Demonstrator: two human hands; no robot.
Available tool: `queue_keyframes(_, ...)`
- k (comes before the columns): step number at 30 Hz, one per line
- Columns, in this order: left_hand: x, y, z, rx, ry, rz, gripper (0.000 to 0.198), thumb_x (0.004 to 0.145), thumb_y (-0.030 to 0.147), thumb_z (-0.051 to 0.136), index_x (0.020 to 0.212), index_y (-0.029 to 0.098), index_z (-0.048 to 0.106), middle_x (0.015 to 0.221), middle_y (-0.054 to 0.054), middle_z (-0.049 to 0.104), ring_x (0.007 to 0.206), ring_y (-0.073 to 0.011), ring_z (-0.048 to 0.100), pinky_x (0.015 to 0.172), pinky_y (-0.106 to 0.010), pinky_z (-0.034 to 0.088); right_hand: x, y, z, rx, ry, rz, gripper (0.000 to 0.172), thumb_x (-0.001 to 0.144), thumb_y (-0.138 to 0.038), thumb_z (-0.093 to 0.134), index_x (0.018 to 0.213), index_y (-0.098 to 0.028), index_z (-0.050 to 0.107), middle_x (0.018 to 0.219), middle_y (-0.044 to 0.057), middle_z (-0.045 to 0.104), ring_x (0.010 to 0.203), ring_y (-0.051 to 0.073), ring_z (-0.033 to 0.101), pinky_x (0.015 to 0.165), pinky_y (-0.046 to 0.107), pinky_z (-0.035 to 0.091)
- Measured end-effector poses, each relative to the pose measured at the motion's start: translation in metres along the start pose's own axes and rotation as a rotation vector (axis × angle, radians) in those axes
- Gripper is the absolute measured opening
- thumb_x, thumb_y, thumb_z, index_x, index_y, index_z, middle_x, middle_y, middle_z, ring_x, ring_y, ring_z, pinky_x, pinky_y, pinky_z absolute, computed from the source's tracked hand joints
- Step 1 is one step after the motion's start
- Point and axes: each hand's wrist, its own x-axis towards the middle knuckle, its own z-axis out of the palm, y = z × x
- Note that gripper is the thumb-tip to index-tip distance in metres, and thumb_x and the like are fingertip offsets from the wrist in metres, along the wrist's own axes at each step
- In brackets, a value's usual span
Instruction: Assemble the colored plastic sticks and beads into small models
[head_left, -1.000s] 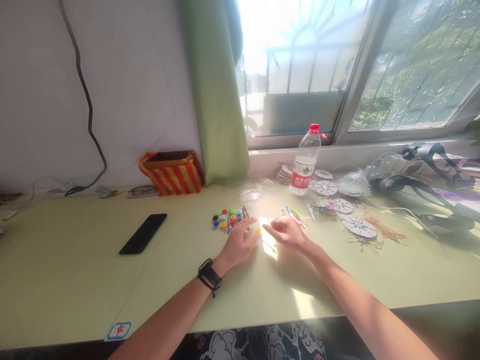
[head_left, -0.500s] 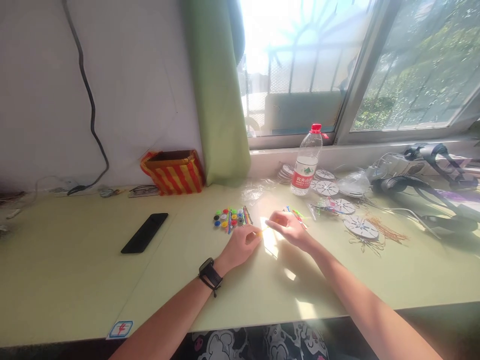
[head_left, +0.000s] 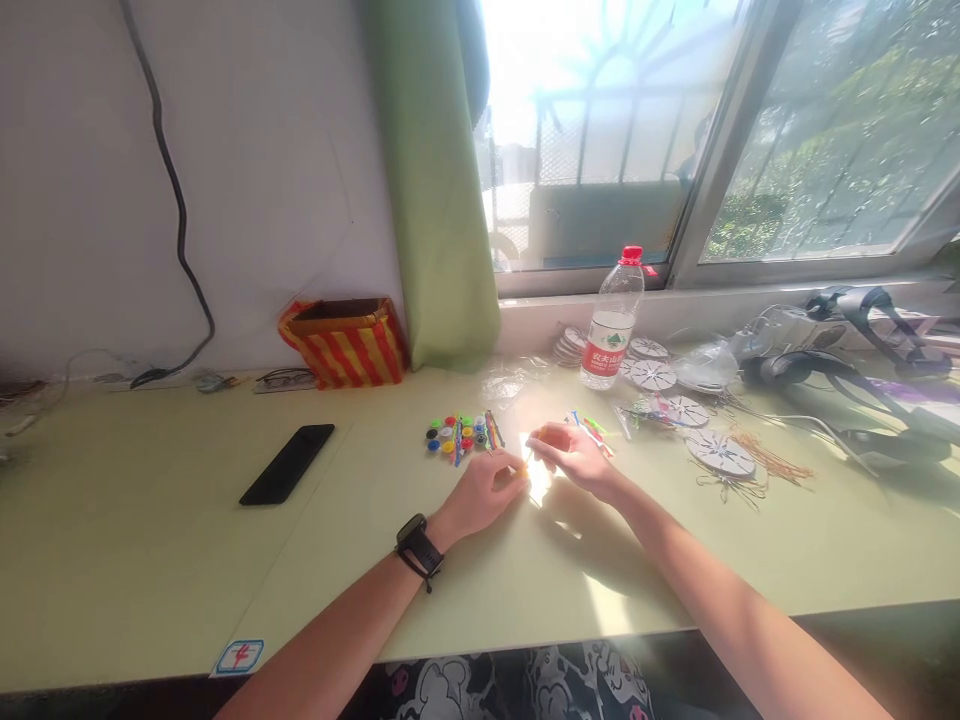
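Observation:
My left hand (head_left: 484, 490), with a black watch (head_left: 418, 548) on its wrist, is pinched shut on a small yellow piece (head_left: 523, 468) at its fingertips. Just to the right, my right hand (head_left: 574, 455) is closed in a pinch too; glare and its own fingers hide what it grips, though a thin line seems to run between both hands. Beyond my left hand lie several small round colored pots (head_left: 448, 434) with colored strips (head_left: 492, 430) beside them. More colored strips (head_left: 592, 430) lie partly behind my right hand.
A water bottle (head_left: 611, 330) stands by the window, near several white slotted discs (head_left: 721, 453) and orange threads (head_left: 772, 457). A black phone (head_left: 287, 465) lies at left, before a red-and-yellow striped box (head_left: 352, 345). Headsets and cables (head_left: 832, 380) fill the right back.
My right hand's fingertips have shifted slightly and curled in more, close to my left fingertips. My left hand keeps its pinch almost in place.

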Motion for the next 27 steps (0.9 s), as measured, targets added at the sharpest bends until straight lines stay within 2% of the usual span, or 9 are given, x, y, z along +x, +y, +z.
queue_keyframes(4, 0.0007, 0.0005, -0.0002, -0.001, -0.009, 0.01, 0.014, 0.093, 0.029, 0.062, 0.093, 0.019, 0.072, 0.094, -0.005, 0.072, 0.079, -0.0178, 0.061, 0.074, -0.03, 0.049, 0.0006, 0.0036, 0.0003, 0.016, -0.022, 0.025, 0.042, 0.081, -0.062, 0.073, 0.087, -0.02, 0.071, 0.073, 0.002, 0.068, 0.059, 0.015, 0.055, 0.058, 0.03, 0.048)
queue_keyframes(8, 0.0009, 0.0015, -0.0001, 0.025, -0.013, 0.012, 0.015, 0.093, 0.028, 0.061, 0.094, 0.02, 0.073, 0.094, -0.006, 0.072, 0.084, -0.0195, 0.061, 0.077, -0.031, 0.048, 0.0031, 0.0068, -0.0011, 0.08, 0.006, 0.015, 0.045, 0.079, -0.062, 0.075, 0.089, -0.019, 0.072, 0.072, 0.002, 0.067, 0.059, 0.014, 0.052, 0.056, 0.029, 0.046)
queue_keyframes(13, 0.0, 0.004, -0.002, 0.01, -0.018, 0.034, 0.013, 0.092, 0.026, 0.061, 0.09, 0.019, 0.072, 0.098, -0.008, 0.071, 0.096, -0.0224, 0.062, 0.086, -0.034, 0.049, 0.0031, 0.0053, -0.0029, 0.053, 0.005, -0.009, 0.045, 0.079, -0.063, 0.076, 0.073, -0.019, 0.07, 0.065, 0.002, 0.063, 0.058, 0.014, 0.051, 0.057, 0.029, 0.044)
queue_keyframes(17, -0.0006, 0.004, -0.0022, 0.054, 0.005, 0.001, 0.006, 0.088, 0.025, 0.065, 0.088, 0.019, 0.067, 0.087, -0.003, 0.068, 0.08, -0.0187, 0.059, 0.074, -0.03, 0.045, 0.0028, 0.0055, -0.0022, 0.041, 0.016, 0.002, 0.048, 0.078, -0.065, 0.075, 0.066, -0.02, 0.064, 0.061, 0.001, 0.061, 0.057, 0.014, 0.052, 0.057, 0.029, 0.044)
queue_keyframes(20, -0.0013, 0.0021, -0.0012, 0.036, 0.004, -0.013, 0.006, 0.088, 0.025, 0.064, 0.091, 0.02, 0.065, 0.082, 0.0, 0.065, 0.071, -0.0154, 0.056, 0.067, -0.028, 0.042, 0.0031, 0.0049, -0.0018, 0.092, 0.018, 0.006, 0.044, 0.077, -0.062, 0.077, 0.081, -0.02, 0.067, 0.065, 0.0, 0.064, 0.057, 0.014, 0.053, 0.057, 0.029, 0.045)
queue_keyframes(22, -0.0016, 0.0007, -0.0007, -0.003, 0.003, -0.014, 0.009, 0.091, 0.027, 0.062, 0.095, 0.02, 0.066, 0.083, 0.0, 0.066, 0.071, -0.0147, 0.057, 0.067, -0.027, 0.043, 0.003, 0.0041, -0.002, 0.126, 0.013, 0.013, 0.044, 0.075, -0.06, 0.08, 0.087, -0.02, 0.066, 0.067, 0.001, 0.067, 0.056, 0.014, 0.054, 0.055, 0.029, 0.044)
queue_keyframes(27, -0.0002, 0.0002, -0.0002, -0.068, 0.017, -0.03, 0.021, 0.095, 0.033, 0.06, 0.105, 0.019, 0.071, 0.085, -0.002, 0.068, 0.074, -0.0152, 0.058, 0.064, -0.025, 0.046, 0.0014, 0.0034, -0.0025, 0.125, -0.063, 0.027, 0.042, 0.076, -0.057, 0.08, 0.086, -0.019, 0.065, 0.074, 0.004, 0.071, 0.056, 0.014, 0.056, 0.056, 0.029, 0.047)
